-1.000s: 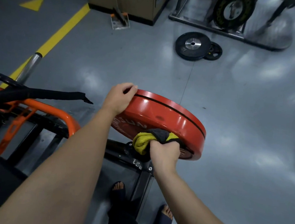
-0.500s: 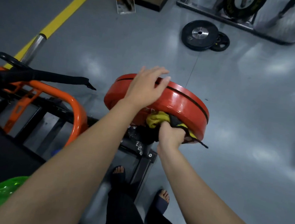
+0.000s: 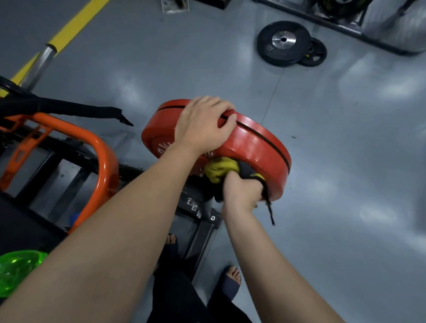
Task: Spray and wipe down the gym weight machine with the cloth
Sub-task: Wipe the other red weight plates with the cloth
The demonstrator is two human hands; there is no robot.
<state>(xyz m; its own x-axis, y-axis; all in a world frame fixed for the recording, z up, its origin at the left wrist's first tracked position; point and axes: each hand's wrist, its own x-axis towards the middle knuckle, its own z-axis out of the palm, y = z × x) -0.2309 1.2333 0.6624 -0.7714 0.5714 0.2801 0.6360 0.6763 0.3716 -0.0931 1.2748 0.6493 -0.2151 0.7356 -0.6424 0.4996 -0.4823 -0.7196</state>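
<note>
A red weight plate [image 3: 254, 149] is mounted on the end of the orange and black weight machine [image 3: 101, 156]. My left hand [image 3: 203, 124] lies on top of the plate's rim with its fingers curled over the edge. My right hand [image 3: 241, 192] grips a bunched yellow and black cloth [image 3: 221, 169] and presses it against the plate's near face, below the rim. A green spray bottle [image 3: 9, 272] lies at the lower left on the machine's dark pad.
Two black weight plates [image 3: 284, 42] lie on the grey floor at the back. A rack base [image 3: 322, 19] runs behind them. A steel bar sleeve [image 3: 38, 66] sticks out at the left beside a yellow floor line [image 3: 88, 8]. My sandalled feet [image 3: 231, 281] stand below.
My left hand went from the plate's left edge to its top and now curls its fingers over the rim. My right hand kept rubbing the cloth on the plate's near face.
</note>
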